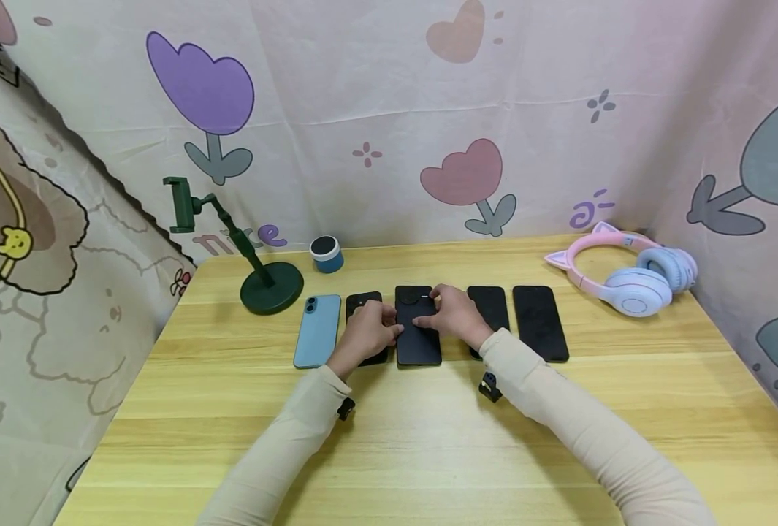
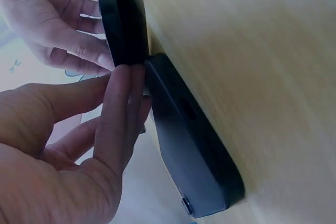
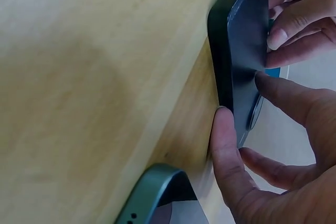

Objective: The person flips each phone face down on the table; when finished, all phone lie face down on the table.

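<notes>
With the left hand point(image 1: 366, 330) partly curled, pinching the left edge of the middle phone point(image 1: 418, 349); with the right hand point(image 1: 456, 315) bent, gripping its right side, pressing its back by thumb. Holding it camera-side up on the table point(image 1: 395, 446), between two dark phones point(image 1: 489, 294).

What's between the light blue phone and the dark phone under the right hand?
In the head view, a black phone, partly covered by the left hand, lies between the light blue phone and the dark phone.

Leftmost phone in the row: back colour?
The leftmost phone has a light blue back; it shows best in the head view.
</notes>
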{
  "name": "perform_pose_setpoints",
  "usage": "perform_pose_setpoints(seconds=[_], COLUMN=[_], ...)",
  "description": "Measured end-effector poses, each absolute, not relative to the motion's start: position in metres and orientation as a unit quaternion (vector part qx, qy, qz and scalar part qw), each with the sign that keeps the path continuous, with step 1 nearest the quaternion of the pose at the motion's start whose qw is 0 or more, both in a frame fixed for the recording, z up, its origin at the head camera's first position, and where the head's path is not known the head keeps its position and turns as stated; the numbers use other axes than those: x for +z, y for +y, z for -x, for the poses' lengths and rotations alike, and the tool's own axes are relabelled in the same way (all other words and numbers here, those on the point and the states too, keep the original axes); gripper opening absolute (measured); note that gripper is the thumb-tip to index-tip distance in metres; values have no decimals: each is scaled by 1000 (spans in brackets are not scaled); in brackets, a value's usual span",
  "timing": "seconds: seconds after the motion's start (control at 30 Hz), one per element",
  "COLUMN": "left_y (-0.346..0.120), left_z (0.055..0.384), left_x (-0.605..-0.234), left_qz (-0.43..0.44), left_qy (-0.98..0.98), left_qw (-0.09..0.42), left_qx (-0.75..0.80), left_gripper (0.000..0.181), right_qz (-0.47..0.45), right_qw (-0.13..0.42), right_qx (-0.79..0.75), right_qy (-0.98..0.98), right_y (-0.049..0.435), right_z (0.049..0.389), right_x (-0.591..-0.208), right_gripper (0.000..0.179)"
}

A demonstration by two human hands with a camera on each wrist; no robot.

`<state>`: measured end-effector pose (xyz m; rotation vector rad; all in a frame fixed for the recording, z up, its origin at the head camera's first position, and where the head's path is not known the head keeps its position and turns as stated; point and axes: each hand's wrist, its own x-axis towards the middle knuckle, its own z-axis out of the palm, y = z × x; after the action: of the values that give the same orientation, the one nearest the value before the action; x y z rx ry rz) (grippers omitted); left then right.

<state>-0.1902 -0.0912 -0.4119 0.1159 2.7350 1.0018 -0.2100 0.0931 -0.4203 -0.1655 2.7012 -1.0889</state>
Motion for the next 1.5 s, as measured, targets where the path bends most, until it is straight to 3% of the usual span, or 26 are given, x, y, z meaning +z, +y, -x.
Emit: perform_pose_setpoints(seconds=[0.2,0.37,0.43,0.67,1.0,1.5], left_y=[-90,-90,-89,-84,-62,-18], left_z=[190,190,190,189,189,194], left_x=[-410,-407,-406,-405,-405,-410], left_qz=[-77,-87,-78,-70,-97,-164], left_qy=[953,956,953,939,940,925], left_qw=[75,47,50,94,88,103], left_qx=[282,275,287,322,314,328], left_gripper=[16,20,29,32,28,29], right_qz=[62,75,84,89,86,37], right_qw=[108,110,109,111,78,75], right_qx=[-364,-357,-354,-345,-318,-283], right_qy=[923,924,925,928,941,956], right_y=[94,95,97,112,157,203], right_z=[209,206,204,196,198,200], right_x=[-420,-415,-412,-400,-393,-402], right_gripper=[65,64,63,63,63,64])
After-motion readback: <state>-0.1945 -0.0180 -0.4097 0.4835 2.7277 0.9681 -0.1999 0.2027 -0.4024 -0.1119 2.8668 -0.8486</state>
